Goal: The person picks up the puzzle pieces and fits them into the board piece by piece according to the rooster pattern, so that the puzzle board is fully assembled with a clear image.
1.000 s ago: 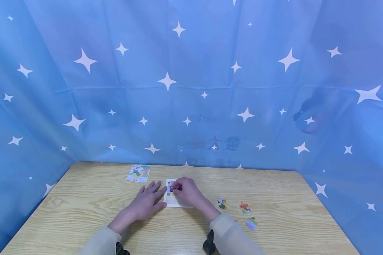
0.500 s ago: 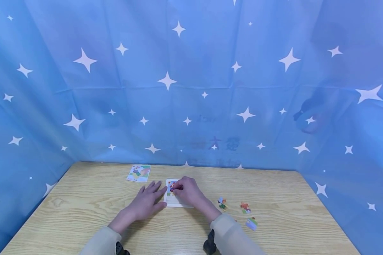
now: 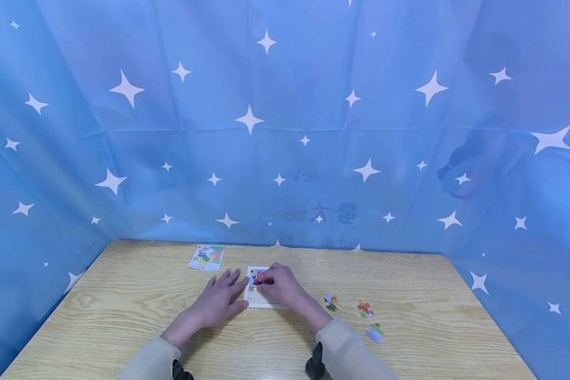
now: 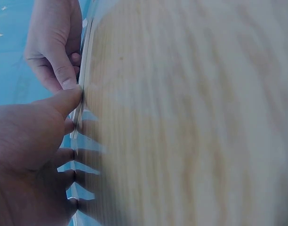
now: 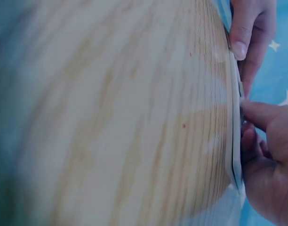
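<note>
In the head view, a small white puzzle tray [image 3: 267, 305] lies on the table with a few coloured pieces along its upper left. My right hand [image 3: 284, 286] bends over the tray, thumb and index finger pinching a red and purple puzzle piece [image 3: 257, 278] low at its upper left part. Fingers spread, my left hand [image 3: 217, 302] rests on the table with thumb and index fingertip at the tray's left edge. The left wrist view shows the left hand [image 4: 28, 146] flat beside the tray's side. Seen from the right wrist, the right hand [image 5: 273, 155] has curled fingers above the tray.
A picture card [image 3: 207, 257] lies on the wooden table [image 3: 123, 295] behind the left hand. Right of the right forearm are several loose pieces: a green and blue one [image 3: 330, 302], an orange one [image 3: 365, 308] and a lilac one [image 3: 374, 333]. A blue star-patterned curtain [image 3: 285, 132] hangs behind.
The pinched piece has turned slightly, and more of its red part shows at the right fingertips. The right sleeve has shifted a little to the right. The left hand stays in place.
</note>
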`<state>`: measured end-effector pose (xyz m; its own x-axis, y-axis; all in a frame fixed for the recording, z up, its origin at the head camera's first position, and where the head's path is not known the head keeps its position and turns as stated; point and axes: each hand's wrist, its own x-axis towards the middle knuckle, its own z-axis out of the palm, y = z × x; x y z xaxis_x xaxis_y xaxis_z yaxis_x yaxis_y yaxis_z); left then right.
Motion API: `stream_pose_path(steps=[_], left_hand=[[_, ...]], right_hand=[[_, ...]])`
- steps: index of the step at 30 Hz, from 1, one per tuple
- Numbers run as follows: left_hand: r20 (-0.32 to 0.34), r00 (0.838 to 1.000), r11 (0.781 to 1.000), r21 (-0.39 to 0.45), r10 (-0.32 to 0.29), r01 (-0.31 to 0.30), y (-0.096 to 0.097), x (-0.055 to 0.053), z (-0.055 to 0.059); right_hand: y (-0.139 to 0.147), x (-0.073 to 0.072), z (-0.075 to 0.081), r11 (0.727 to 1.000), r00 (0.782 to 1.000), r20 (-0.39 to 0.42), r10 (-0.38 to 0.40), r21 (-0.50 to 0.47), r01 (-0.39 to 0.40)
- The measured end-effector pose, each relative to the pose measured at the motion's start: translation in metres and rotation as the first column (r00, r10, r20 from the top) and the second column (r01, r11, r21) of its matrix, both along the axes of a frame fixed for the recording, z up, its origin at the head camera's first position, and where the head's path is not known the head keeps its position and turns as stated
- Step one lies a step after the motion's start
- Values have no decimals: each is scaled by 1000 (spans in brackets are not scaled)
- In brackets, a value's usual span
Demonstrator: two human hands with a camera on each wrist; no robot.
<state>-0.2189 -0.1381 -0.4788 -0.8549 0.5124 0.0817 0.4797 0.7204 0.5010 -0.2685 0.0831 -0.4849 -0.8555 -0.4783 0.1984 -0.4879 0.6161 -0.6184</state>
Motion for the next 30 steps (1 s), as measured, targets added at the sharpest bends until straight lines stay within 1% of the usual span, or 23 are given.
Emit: stream_pose_path(steps=[2,6,9,10,15,20,23,26,30], left_hand=[[-11,1000,1000,-6,-3,3,0,-1,-2],[13,1000,1000,-15,10,-10,0,0,1],[15,1000,1000,-15,14,-14,1,1,1],[-1,1000,1000,-16,9,-9,1,0,0],[-26,1000,1000,4,-5,5,-1,-2,-6],[-22,1000,1000,-19,11,-11,-2,-5,-13],[-19,1000,1000,-10,6,-6,-2,-5,-11],[-17,1000,1000,-5,0,0,-1,-3,-6],[4,1000,1000,-12,12,-12,1,0,0]], right_hand=[[1,1,0,1000,1000,9,10,-6,-10],[1,1,1,1000,1000,23,13,-15,-13],[0,1,2,1000,999,35,0,-13,0],[0,1,1,1000,999,41,-7,-10,7],[-1,2,1,1000,998,60,-28,-1,28],[3,2,1,999,999,43,12,-32,-11],[5,1,0,999,999,40,33,-41,-31],[7,0,0,999,998,54,36,-31,-35],[7,0,1,999,997,74,38,-24,-37]])
